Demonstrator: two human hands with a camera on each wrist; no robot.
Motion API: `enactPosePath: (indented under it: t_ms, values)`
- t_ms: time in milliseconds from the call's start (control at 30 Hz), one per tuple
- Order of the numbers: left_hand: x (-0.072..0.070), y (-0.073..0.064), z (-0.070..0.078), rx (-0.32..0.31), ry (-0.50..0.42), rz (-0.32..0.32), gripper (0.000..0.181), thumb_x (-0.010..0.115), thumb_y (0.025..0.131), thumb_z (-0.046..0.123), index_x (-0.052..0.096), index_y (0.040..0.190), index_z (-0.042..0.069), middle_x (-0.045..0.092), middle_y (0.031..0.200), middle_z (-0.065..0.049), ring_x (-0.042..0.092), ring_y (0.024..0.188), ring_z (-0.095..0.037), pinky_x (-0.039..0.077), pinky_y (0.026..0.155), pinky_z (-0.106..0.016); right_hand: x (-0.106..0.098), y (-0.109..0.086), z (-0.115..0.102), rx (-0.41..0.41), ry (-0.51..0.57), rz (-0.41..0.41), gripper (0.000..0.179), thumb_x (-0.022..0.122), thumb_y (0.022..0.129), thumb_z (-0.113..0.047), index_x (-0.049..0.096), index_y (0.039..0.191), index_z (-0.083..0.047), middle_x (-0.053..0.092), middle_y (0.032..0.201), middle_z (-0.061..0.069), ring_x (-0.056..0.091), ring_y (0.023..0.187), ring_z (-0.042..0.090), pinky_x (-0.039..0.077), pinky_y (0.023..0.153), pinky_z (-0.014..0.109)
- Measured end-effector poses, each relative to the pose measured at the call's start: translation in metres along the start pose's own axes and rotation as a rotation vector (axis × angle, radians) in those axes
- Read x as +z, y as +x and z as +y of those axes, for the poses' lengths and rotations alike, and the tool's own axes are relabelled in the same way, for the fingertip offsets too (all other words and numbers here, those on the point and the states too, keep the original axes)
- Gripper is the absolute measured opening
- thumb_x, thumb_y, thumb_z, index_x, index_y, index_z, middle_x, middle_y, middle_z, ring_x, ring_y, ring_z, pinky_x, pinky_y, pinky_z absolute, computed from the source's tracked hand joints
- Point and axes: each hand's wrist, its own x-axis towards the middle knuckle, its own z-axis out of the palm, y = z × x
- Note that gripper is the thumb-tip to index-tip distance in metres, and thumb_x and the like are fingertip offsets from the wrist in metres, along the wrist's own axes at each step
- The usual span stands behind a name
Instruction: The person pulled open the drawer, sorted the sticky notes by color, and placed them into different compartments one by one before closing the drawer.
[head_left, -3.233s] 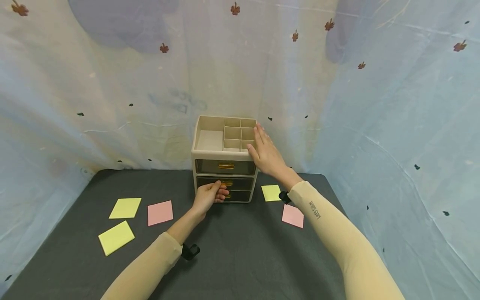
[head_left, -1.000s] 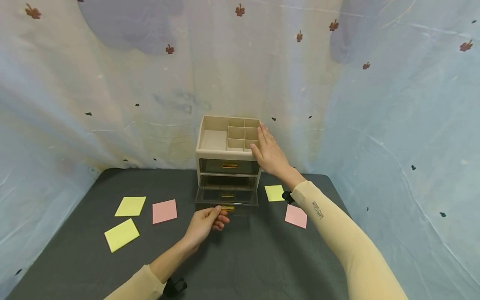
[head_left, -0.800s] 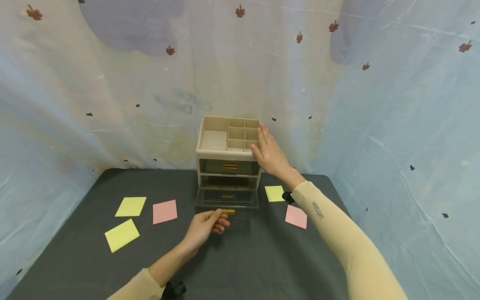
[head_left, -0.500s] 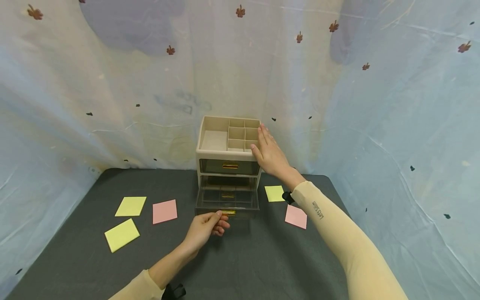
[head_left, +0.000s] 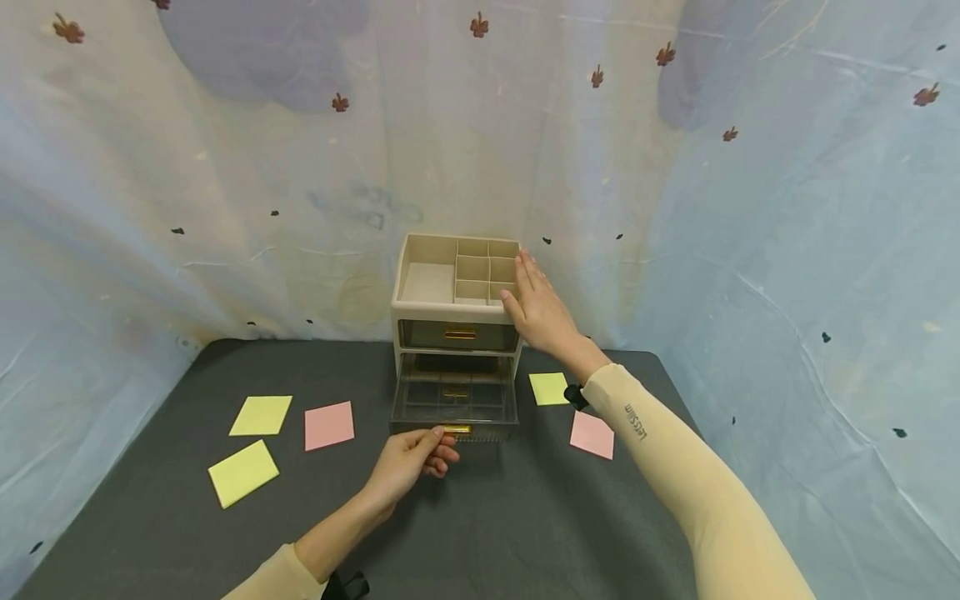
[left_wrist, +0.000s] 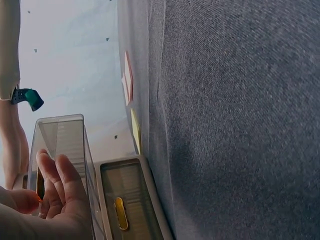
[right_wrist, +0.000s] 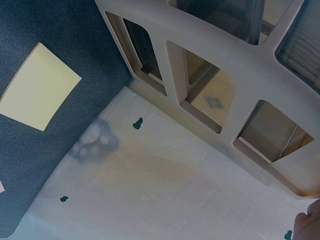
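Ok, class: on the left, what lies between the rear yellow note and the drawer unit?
In the head view, a pink note lies between the rear yellow note and the drawer unit, touching neither; dark tabletop shows in both gaps.

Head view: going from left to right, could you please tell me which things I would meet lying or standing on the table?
Two yellow notes at the left → left pink note → beige drawer unit with its middle drawer pulled out → right yellow note → right pink note.
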Motion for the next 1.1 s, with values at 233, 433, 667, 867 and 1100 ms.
enactPosePath:
  t_ms: [233,433,667,867,1100]
  values:
    - [-0.006,-0.001,-0.002,0.002,0.013,-0.08,0.051,0.055,0.109,0.04,0.069,0.123,-0.007,0.077,0.099,-0.01,0.071,0.085,-0.023,0.061,0.075,-0.027,0.002,0.001,0.001,-0.003,-0.001,-0.001,0.074,0.028,0.114,-0.044,0.004,0.165,0.004,-0.005,0.174,0.015,0.003,0.161,0.034,0.011,0.13,0.047]
    - [-0.017,-0.008,0.0,0.064,0.102,-0.169,0.049,0.051,0.111,0.036,0.063,0.136,-0.004,0.075,0.114,-0.013,0.07,0.092,-0.023,0.06,0.077,-0.029,0.001,0.0,0.0,-0.004,0.004,0.003,0.074,0.029,0.114,-0.044,0.004,0.165,0.004,-0.003,0.174,0.017,0.004,0.161,0.035,0.01,0.13,0.047]
    - [-0.031,-0.019,0.004,0.196,0.249,-0.208,0.04,0.053,0.111,0.029,0.063,0.139,0.001,0.074,0.12,-0.012,0.069,0.097,-0.033,0.061,0.078,-0.035,0.0,0.0,0.0,-0.003,0.005,0.003,0.073,0.029,0.114,-0.043,0.004,0.165,0.004,-0.002,0.174,0.017,0.003,0.161,0.034,0.008,0.13,0.045]
    - [-0.046,-0.026,0.006,0.282,0.304,-0.191,0.036,0.055,0.11,0.027,0.064,0.139,0.007,0.075,0.122,-0.007,0.071,0.099,-0.017,0.061,0.082,-0.037,-0.001,0.0,0.0,-0.001,0.003,-0.001,0.074,0.029,0.114,-0.044,0.003,0.165,0.003,-0.004,0.174,0.016,0.001,0.161,0.033,0.007,0.13,0.044]
    - [-0.066,-0.031,0.004,0.418,0.314,-0.13,0.03,0.059,0.108,0.014,0.066,0.137,0.015,0.074,0.124,-0.005,0.072,0.101,-0.013,0.061,0.083,-0.033,0.0,0.0,0.0,-0.001,0.007,0.002,0.074,0.03,0.114,-0.044,0.004,0.165,0.003,-0.003,0.175,0.016,0.003,0.161,0.033,0.008,0.13,0.045]
